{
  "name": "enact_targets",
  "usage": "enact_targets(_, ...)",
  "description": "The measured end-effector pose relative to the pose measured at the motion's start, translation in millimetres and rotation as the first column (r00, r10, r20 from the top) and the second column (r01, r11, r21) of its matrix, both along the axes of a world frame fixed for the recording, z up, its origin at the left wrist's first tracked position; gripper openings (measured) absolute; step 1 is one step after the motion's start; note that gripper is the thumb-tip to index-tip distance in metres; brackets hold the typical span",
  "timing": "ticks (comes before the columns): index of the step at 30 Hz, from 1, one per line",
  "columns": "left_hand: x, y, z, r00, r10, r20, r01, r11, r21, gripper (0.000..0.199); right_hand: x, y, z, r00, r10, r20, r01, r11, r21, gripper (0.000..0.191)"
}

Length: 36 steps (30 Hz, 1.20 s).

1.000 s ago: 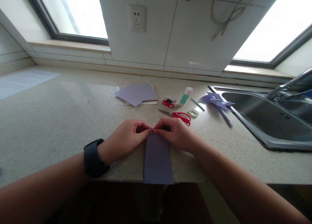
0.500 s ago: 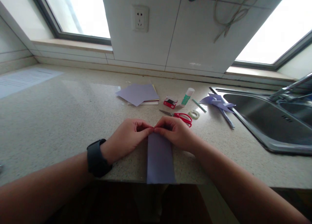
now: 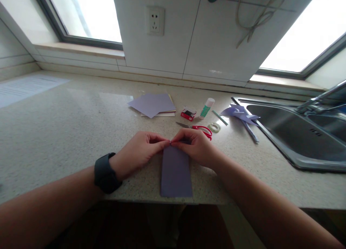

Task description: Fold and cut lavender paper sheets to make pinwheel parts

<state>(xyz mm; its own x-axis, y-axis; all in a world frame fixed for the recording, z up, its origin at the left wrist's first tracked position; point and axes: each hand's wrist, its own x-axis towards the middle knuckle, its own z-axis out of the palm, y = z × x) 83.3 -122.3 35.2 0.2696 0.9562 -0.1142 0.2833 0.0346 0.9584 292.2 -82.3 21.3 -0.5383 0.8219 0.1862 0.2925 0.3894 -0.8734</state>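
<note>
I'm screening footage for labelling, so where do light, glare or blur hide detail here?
Head view: left window and right window blown out to white; pale glare on the far part of the countertop; deep shadow below its near edge; held purple paper dim but distinct; text on the printed sheet unreadable.

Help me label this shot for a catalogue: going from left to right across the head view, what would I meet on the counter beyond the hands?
Printed sheet → stack of papers, purple on top → small red box → glue stick → purple paper pinwheel → faucet
</note>
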Motion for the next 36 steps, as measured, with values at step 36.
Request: enact_targets(36,2.6,-2.3,0.2,1.000,0.018,0.008,-0.019,0.999,0.043,0.021,-1.7,2.0,-0.1,0.999,-0.022,-0.034,0.021,0.999,-0.041,0.008)
